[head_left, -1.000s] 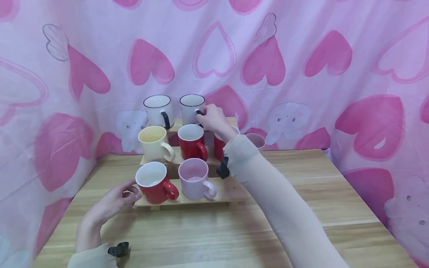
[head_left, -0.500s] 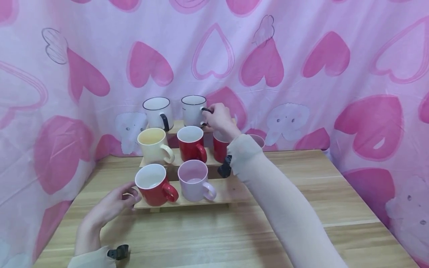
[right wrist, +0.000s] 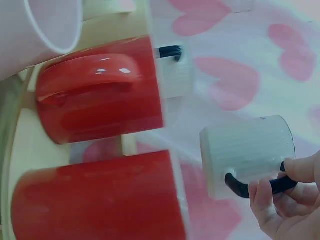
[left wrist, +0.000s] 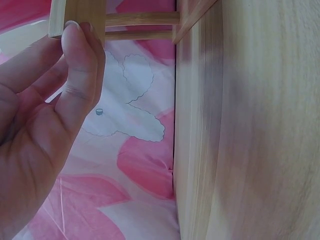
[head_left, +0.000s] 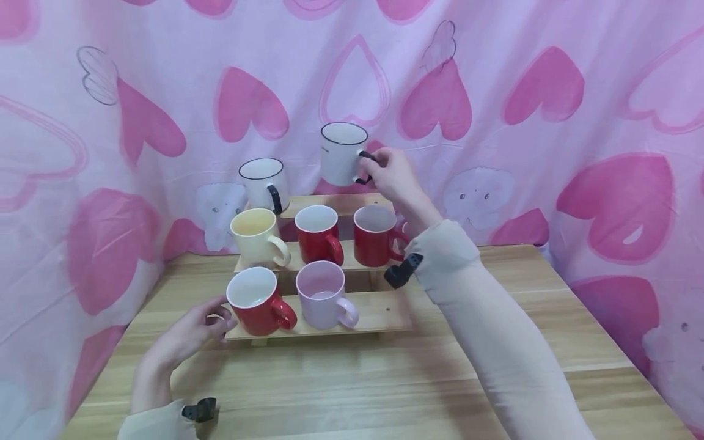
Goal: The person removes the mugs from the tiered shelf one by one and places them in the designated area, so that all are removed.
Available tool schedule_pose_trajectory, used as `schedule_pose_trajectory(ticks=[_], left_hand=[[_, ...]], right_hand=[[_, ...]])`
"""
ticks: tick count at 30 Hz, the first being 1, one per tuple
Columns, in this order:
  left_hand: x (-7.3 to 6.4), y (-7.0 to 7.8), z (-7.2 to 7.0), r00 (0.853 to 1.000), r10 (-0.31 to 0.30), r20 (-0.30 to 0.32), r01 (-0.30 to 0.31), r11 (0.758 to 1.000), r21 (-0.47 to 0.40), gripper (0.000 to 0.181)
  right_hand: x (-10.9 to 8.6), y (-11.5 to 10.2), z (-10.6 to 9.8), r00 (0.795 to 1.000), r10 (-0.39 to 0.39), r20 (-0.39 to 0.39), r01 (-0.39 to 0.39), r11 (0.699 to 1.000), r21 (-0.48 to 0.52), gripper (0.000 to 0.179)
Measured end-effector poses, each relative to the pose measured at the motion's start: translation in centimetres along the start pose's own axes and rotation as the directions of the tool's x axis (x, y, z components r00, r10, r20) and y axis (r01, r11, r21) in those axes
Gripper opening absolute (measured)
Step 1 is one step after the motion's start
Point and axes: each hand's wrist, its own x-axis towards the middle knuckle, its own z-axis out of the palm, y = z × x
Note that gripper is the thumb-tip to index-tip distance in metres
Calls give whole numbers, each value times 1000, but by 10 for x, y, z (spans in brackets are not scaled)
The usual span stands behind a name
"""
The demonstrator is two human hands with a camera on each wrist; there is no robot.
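Note:
My right hand (head_left: pixel 393 177) pinches the black handle of a white mug (head_left: pixel 340 162) with a dark rim, holding it upright above the top tier of a wooden step rack (head_left: pixel 385 311). In the right wrist view, thumb and fingers close on that mug's handle (right wrist: pixel 240 187). My left hand (head_left: pixel 189 333) is at the rack's lower left corner; in the left wrist view its fingertips (left wrist: pixel 75 32) grip the end of the board (left wrist: pixel 85 12). A second white mug (head_left: pixel 261 183) with a black handle stands on the top tier's left side.
On the middle tier stand a cream mug (head_left: pixel 254 238), a red mug (head_left: pixel 315 235) and another red mug (head_left: pixel 374 238). The bottom tier bears a red mug (head_left: pixel 255 305) and a lilac mug (head_left: pixel 319 296). A heart-patterned curtain (head_left: pixel 495 153) hangs behind the wooden table (head_left: pixel 341 385).
My right hand has lifted the white mug off the top tier, up and to the right, uncovering the right-hand red mug. The left hand has stayed at the rack's corner.

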Motion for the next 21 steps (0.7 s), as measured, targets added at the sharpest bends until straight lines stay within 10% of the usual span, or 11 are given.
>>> schedule_pose_trajectory(ticks=[21], left_hand=[[8,6,3,1000,1,31,-4,997,77,42]], right_hand=[[-71,61,-98,960,-43,-277,62,996,62,35]])
